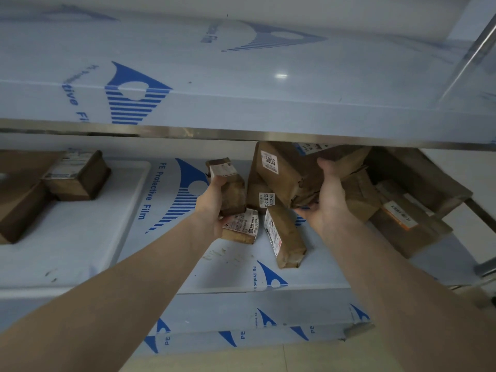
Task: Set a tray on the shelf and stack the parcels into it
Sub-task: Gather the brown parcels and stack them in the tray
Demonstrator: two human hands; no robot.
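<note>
1. Left hand (212,204) grips a small brown parcel (228,183), fingers curled round it, held just above the shelf (236,267).
2. Right hand (326,200) holds a big paper-wrapped parcel (292,170) marked 3003, fingers clamped under its near end.
3. White tray (80,237) sits at left on the shelf w/ boxes (77,175) in it.
4. More parcels (284,232) lie between the hands & at far right.
</note>
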